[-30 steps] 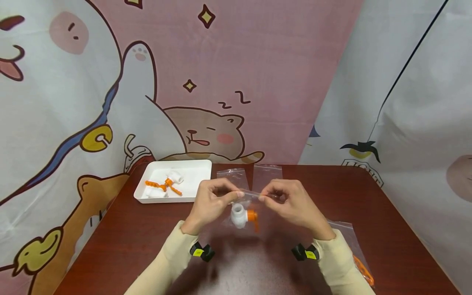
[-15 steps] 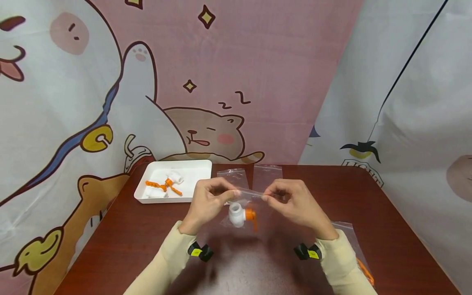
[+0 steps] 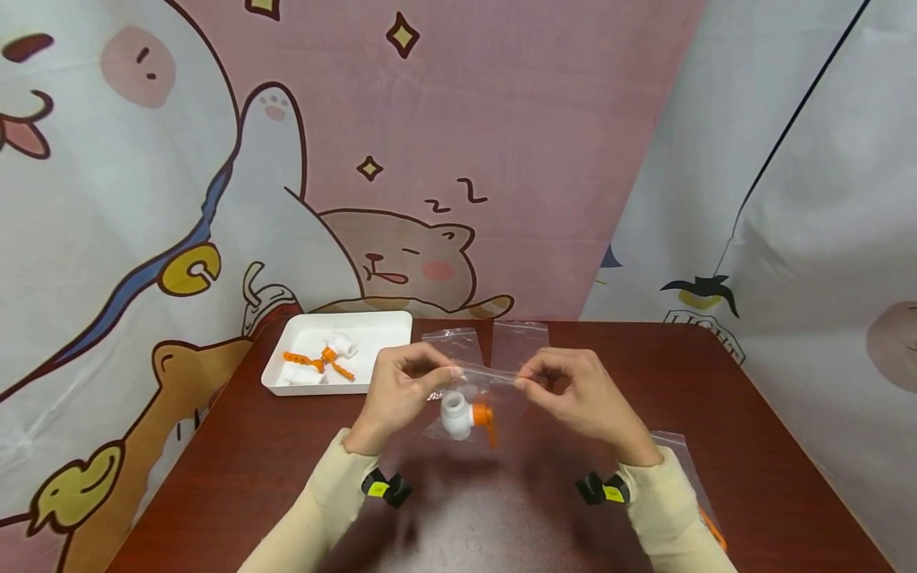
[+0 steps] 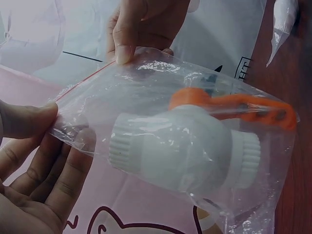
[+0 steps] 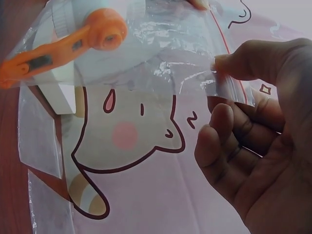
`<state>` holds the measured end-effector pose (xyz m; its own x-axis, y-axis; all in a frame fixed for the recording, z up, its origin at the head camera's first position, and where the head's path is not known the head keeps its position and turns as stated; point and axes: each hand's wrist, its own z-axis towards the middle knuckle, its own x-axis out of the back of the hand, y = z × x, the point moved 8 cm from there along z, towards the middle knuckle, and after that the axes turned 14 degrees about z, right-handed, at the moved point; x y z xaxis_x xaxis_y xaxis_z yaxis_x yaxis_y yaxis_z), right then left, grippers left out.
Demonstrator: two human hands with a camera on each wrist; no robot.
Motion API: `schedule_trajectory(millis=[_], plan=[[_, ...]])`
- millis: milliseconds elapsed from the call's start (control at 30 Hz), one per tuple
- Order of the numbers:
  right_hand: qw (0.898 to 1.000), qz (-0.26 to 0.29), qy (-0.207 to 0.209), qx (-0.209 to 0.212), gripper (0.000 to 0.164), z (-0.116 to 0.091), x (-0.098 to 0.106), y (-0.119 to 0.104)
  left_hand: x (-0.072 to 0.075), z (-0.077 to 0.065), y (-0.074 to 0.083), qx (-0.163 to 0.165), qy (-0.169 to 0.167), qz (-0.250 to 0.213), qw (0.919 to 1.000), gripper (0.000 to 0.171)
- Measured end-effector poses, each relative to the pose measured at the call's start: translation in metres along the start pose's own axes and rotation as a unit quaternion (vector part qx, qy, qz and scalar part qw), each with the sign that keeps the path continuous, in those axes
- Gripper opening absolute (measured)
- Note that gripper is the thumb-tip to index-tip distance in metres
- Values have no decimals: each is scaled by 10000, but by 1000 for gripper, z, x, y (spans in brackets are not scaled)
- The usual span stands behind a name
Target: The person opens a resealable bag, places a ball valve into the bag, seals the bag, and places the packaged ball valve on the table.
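Observation:
Between the two hands hangs a clear zip-lock bag (image 4: pixel 92 105) with a red line along its top. Inside it is a white plastic ball valve (image 4: pixel 180 146) with ribbed ends and an orange lever handle (image 5: pixel 48 51). My left hand (image 3: pixel 403 391) pinches one top corner of the bag between thumb and fingers. At the opposite corner my right hand (image 3: pixel 569 395) pinches the top edge, thumb against the curled fingers. The bag's top is stretched between them, above the table. In the head view, the valve shows below the strip, its round opening facing up.
A white tray (image 3: pixel 383 334) at the back left holds several white and orange valve parts (image 3: pixel 333 358). Two clear bags, one a zip-lock bag (image 3: pixel 521 334), lie at the table's back. Another bag (image 3: pixel 673 446) with something orange lies by my right forearm on the brown table (image 3: pixel 759 446).
Both hands have drawn slightly apart along the bag's top, the left hand leftward and the right hand a little rightward. The valve in the bag has shifted slightly left.

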<state>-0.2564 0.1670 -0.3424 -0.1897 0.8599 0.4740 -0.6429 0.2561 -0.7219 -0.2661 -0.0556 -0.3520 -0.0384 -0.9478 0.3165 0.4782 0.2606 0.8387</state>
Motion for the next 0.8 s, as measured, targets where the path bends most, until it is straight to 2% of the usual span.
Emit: schedule_trajectory(millis=[233,400,600,800], plan=[[9999,-13,16,-111,7,-4,6,2,6,1,1,39,142,102,9998,6],[9997,80,48,-242,11,-8,9,5,10,0,-1,100,207,226,9995,5],[9996,68,-8,-289,8,-8,9,7,10,0,-4,119,192,79,9997,5],[9986,-54,-75,-516,2,-8,10,14,8,1,-1,22,151,5,9999,5]])
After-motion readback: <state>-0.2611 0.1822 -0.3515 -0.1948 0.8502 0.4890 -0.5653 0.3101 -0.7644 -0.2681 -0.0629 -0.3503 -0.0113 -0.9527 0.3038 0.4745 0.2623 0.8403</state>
